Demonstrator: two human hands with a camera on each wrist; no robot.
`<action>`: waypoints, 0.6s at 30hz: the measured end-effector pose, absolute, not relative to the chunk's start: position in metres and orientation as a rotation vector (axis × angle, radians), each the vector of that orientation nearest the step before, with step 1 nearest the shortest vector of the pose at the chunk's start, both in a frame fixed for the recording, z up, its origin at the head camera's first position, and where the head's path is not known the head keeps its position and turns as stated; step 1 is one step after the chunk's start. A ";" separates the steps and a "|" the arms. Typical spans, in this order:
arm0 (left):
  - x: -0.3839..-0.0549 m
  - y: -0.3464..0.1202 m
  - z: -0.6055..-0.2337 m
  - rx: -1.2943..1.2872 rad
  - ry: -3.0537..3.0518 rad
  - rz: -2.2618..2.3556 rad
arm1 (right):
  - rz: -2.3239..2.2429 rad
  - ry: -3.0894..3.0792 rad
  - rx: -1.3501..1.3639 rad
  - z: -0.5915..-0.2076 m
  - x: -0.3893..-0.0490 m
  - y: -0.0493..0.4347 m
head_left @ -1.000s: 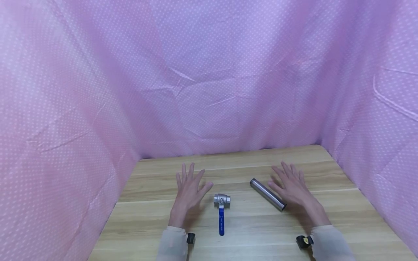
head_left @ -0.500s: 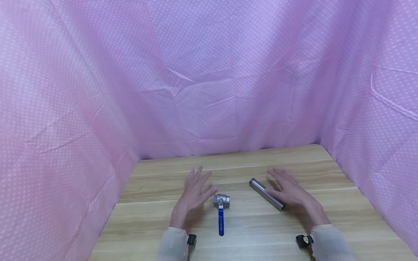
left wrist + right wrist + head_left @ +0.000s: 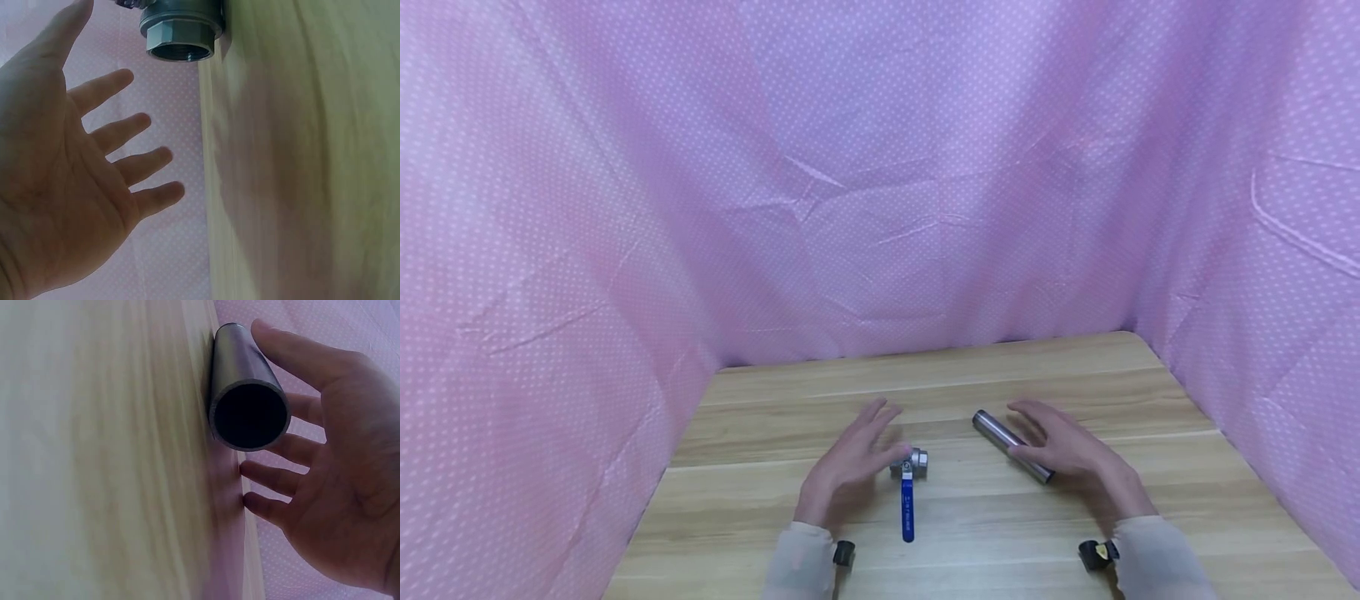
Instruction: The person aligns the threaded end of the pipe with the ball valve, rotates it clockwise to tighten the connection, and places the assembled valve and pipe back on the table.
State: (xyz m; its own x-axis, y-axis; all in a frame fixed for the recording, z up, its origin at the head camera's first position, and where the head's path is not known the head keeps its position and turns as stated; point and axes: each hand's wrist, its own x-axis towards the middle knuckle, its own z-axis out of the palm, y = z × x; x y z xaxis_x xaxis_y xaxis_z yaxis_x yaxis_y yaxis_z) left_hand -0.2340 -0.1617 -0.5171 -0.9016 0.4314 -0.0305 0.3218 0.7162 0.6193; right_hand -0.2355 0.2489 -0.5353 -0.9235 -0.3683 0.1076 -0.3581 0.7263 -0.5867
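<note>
A metal ball valve [image 3: 919,457] with a blue lever handle [image 3: 907,510] lies on the table, its handle toward the person. My left hand [image 3: 854,455] hovers at its left with fingers spread, the thumb overlapping the valve body in the head view. In the left wrist view the valve's threaded opening [image 3: 181,50] shows above the fingers, and the palm holds nothing. A steel pipe [image 3: 997,430] lies slantwise at the right. Over its near half is my right hand [image 3: 1064,443], thumb and fingers apart. The right wrist view shows the pipe [image 3: 240,359] between thumb and fingers, not gripped.
The wooden table [image 3: 970,542] has a pink dotted curtain [image 3: 880,208] behind it and along both sides. Black wrist cameras [image 3: 844,552] sit on the inner side of each sleeve.
My left hand has moved right, its thumb now over the valve. The right hand has shifted left over the pipe, fingers closer together. Valve and pipe have stayed put.
</note>
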 end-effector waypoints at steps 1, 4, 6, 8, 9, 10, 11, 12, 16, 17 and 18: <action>-0.234 -0.161 -0.518 0.613 2.737 0.942 | -0.982 2.904 -0.607 -0.535 -0.235 0.249; -0.234 -0.159 -0.519 0.614 2.707 0.944 | -0.974 2.909 -0.605 -0.535 -0.235 0.249; -0.234 -0.157 -0.519 0.607 2.692 0.953 | -0.958 2.914 -0.610 -0.535 -0.235 0.249; -0.233 -0.157 -0.520 0.601 2.681 0.964 | -0.945 2.919 -0.626 -0.535 -0.236 0.249; -0.233 -0.156 -0.520 0.599 2.674 0.972 | -0.939 2.919 -0.625 -0.535 -0.236 0.249; -0.233 -0.156 -0.520 0.600 2.666 0.982 | -0.936 2.917 -0.623 -0.535 -0.236 0.248; -0.233 -0.155 -0.520 0.604 2.656 0.992 | -0.934 2.917 -0.625 -0.535 -0.236 0.248; -0.233 -0.155 -0.520 0.609 2.646 1.002 | -0.935 2.916 -0.629 -0.535 -0.236 0.248; -0.234 -0.155 -0.520 0.621 2.594 1.043 | -0.940 2.893 -0.619 -0.535 -0.236 0.247; -0.234 -0.155 -0.520 0.624 2.582 1.047 | -0.946 2.881 -0.621 -0.535 -0.237 0.247; -0.233 -0.155 -0.520 0.625 2.574 1.049 | -0.950 2.867 -0.622 -0.535 -0.237 0.247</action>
State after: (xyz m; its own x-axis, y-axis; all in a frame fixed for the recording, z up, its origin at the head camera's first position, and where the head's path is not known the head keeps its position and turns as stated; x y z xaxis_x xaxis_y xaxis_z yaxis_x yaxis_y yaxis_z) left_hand -0.2335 -0.1553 -0.5201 -0.8634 0.4941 -0.1025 0.2816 0.6403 0.7146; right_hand -0.2369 0.2470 -0.5345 -0.9171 -0.3923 0.0703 -0.3567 0.7292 -0.5839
